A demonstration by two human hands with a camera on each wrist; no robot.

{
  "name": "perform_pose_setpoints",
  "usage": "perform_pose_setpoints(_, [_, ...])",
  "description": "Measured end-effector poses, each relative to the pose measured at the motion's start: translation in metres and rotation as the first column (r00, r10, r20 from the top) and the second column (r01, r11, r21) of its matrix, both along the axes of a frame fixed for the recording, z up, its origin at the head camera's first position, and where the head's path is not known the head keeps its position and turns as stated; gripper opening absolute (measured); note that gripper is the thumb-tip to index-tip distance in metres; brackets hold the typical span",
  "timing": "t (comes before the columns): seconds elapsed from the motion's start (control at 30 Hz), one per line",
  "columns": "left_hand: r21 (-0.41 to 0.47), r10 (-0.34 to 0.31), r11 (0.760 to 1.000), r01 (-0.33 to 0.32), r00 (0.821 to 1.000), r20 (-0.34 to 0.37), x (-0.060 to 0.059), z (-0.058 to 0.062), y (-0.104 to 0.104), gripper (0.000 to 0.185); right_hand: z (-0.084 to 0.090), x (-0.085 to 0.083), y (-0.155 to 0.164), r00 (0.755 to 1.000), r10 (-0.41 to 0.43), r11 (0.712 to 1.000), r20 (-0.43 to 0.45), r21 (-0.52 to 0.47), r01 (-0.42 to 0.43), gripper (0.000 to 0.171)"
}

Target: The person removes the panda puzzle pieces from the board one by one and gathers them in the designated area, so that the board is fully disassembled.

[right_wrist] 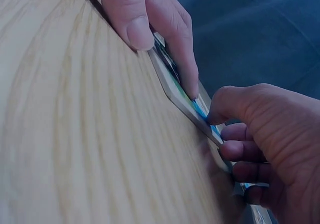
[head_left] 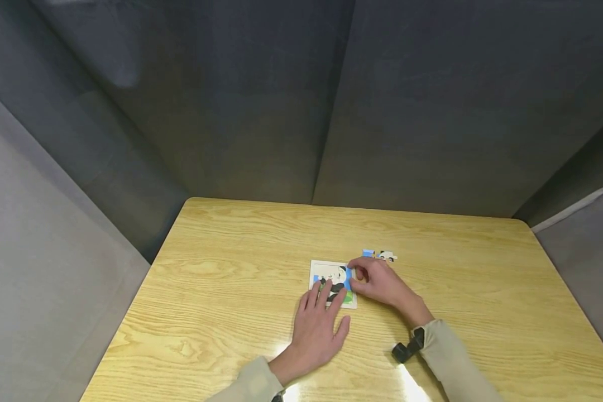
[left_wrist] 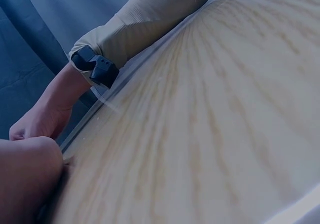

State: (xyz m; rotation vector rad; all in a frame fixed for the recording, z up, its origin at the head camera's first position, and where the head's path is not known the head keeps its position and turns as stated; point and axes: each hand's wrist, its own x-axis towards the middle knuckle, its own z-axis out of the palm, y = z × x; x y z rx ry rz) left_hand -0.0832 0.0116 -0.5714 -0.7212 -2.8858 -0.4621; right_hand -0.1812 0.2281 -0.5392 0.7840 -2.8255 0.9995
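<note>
"Nearest?"
"Low centre: the left hand [head_left: 316, 329], fingers fairly straight and spread, resting on a flat, square, white-bordered panda puzzle [head_left: 334, 273]."
"And the right hand [head_left: 383, 283]?"
"Just right, thumb and forefinger curved at the puzzle's blue side; I can't tell whether they pinch anything."
"Beyond?"
"A flat, black-and-white loose piece [head_left: 388, 256]."

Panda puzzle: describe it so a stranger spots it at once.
Start with the large wood-grain table. On it, the left hand rests its fingers on the near part of the panda puzzle, while the right hand touches its right edge. Its pale, square border around a panda picture sets it apart from the loose pieces just beyond the right hand.
</note>
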Motion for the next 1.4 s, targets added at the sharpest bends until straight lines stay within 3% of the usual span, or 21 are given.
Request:
perform_pose_setpoints(0.4, [-0.026, 0.021, 0.999, -0.021, 1.000, -0.008, -0.0012, 0.0009, 0.0001, 0.057, 0.0010, -0.0012, -0.0055, 0.998, -0.046, 0.998, 0.047, 0.049, 0.044, 0.030])
perform_pose_setpoints(0.77, [-0.015, 0.020, 1.000, -0.020, 1.000, 0.007, -0.0016, -0.0004, 0.0004, 0.058, -0.0007, -0.0003, -0.0048, 0.995, -0.060, 0.998, 0.079, 0.023, 0.058, 0.029])
perform_pose_setpoints(0.93, [0.005, 0.015, 1.000, -0.015, 0.999, -0.028, -0.0013, -0.0016, 0.0001, 0.057, 0.0005, 0.0004, -0.0053, 0.994, -0.063, 0.998, 0.089, 0.016, 0.062, 0.029])
perform_pose_setpoints(1.4, [0.008, 0.013, 1.000, -0.012, 0.999, -0.034, -0.0013, -0.0013, 0.0007, 0.057, -0.0013, 0.0009, -0.0048, 0.995, -0.076, 0.997, 0.060, 0.001, 0.076, 0.031])
